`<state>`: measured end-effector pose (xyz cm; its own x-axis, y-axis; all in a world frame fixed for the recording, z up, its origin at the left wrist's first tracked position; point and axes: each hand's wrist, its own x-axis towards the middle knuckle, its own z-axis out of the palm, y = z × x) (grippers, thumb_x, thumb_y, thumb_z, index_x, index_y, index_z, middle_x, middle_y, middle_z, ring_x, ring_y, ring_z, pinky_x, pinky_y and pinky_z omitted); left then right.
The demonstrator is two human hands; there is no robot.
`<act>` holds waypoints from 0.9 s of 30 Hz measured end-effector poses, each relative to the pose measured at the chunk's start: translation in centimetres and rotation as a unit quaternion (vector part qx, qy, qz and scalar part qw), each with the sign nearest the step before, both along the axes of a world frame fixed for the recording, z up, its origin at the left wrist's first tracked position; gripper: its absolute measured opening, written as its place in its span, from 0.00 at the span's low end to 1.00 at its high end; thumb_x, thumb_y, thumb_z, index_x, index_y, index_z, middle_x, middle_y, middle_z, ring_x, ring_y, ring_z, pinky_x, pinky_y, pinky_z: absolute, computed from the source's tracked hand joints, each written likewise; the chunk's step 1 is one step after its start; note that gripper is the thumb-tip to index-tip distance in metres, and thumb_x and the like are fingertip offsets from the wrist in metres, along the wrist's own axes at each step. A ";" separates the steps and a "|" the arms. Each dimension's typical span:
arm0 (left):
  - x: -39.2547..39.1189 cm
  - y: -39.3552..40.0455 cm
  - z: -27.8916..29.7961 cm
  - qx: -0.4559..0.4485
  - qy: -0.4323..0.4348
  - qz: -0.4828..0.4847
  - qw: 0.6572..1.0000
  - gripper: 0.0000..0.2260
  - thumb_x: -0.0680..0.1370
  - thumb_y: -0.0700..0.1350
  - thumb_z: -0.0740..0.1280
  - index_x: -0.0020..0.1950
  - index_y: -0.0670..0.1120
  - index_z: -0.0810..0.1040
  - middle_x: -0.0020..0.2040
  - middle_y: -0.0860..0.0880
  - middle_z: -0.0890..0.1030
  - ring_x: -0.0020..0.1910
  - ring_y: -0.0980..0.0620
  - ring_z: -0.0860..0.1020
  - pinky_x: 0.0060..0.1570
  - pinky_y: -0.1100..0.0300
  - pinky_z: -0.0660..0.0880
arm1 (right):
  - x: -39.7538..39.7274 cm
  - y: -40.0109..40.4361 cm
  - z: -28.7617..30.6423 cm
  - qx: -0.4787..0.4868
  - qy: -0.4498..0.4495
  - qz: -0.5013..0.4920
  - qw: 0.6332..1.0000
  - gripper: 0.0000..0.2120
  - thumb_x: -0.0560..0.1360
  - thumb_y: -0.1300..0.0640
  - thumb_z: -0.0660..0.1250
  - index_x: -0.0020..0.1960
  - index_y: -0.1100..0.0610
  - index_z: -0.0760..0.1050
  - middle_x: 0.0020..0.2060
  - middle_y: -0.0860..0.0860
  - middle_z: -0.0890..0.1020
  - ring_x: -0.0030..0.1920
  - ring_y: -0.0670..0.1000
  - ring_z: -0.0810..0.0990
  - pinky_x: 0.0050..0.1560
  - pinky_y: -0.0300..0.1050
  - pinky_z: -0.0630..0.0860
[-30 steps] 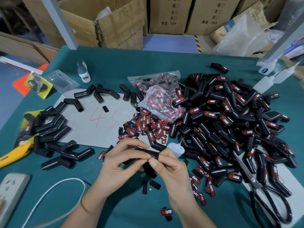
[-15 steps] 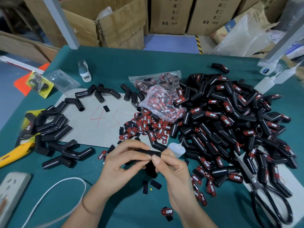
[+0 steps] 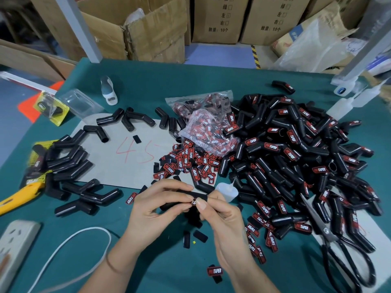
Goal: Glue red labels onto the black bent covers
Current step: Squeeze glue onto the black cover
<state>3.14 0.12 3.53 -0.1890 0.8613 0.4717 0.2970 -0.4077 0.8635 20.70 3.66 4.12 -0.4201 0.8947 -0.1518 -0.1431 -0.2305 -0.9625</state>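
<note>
One black bent cover [image 3: 197, 194] is held above the green table between both hands with a red label [image 3: 193, 201] at its middle, while many labelled covers [image 3: 296, 157] lie piled at right, plain covers [image 3: 69, 163] at left, and loose labels [image 3: 190, 161] between.

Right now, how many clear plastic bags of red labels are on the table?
2: a flat bag behind, and a crumpled bag just in front of it, beside the cover pile. Others may lie hidden.

Packing workshop: stacked cartons [image 3: 215, 17], heaped covers [image 3: 296, 157].
</note>
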 end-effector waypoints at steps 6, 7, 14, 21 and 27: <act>0.3 0.0 -0.4 -0.019 -0.023 -0.013 0.999 0.04 0.80 0.43 0.74 0.53 0.46 0.87 0.57 0.48 0.84 0.50 0.43 0.84 0.40 0.51 0.85 | 0.0 0.1 0.2 -0.013 -0.015 0.033 0.999 0.21 0.77 0.38 0.72 0.36 0.54 0.79 0.34 0.48 0.70 0.38 0.47 0.69 0.44 0.39 0.68; 0.3 0.0 -0.4 -0.022 -0.017 -0.014 0.999 0.04 0.79 0.41 0.74 0.53 0.46 0.87 0.56 0.48 0.84 0.50 0.43 0.84 0.40 0.52 0.85 | 0.0 0.0 0.2 -0.020 -0.024 0.042 0.999 0.27 0.76 0.34 0.70 0.36 0.57 0.75 0.32 0.49 0.70 0.37 0.47 0.69 0.43 0.40 0.68; -0.1 0.3 0.0 -0.038 -0.018 -0.022 0.999 0.07 0.81 0.49 0.73 0.53 0.47 0.87 0.55 0.51 0.85 0.51 0.46 0.85 0.44 0.52 0.84 | 0.1 0.0 0.4 -0.041 -0.018 0.081 0.996 0.29 0.80 0.36 0.66 0.36 0.59 0.68 0.28 0.48 0.68 0.33 0.59 0.60 0.39 0.62 0.59; -0.3 0.3 -0.1 -0.045 -0.001 -0.017 0.999 0.07 0.78 0.41 0.74 0.55 0.45 0.88 0.57 0.50 0.85 0.52 0.47 0.85 0.45 0.56 0.84 | 0.1 0.1 0.4 -0.035 -0.015 0.085 0.996 0.25 0.82 0.40 0.63 0.32 0.53 0.68 0.28 0.49 0.67 0.33 0.50 0.65 0.40 0.44 0.65; -0.5 0.2 -0.5 -0.078 -0.026 -0.053 0.995 0.13 0.80 0.49 0.74 0.64 0.54 0.84 0.62 0.52 0.83 0.60 0.47 0.82 0.53 0.50 0.83 | 0.0 0.1 0.4 -0.038 -0.042 0.072 0.996 0.24 0.79 0.35 0.60 0.31 0.49 0.70 0.29 0.48 0.69 0.34 0.50 0.65 0.41 0.47 0.62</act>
<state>2.62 0.37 3.02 -0.1149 0.9395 0.3228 0.2126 -0.2942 0.9318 20.73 3.80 4.55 -0.5262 0.8108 -0.2564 -0.0233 -0.3152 -0.9487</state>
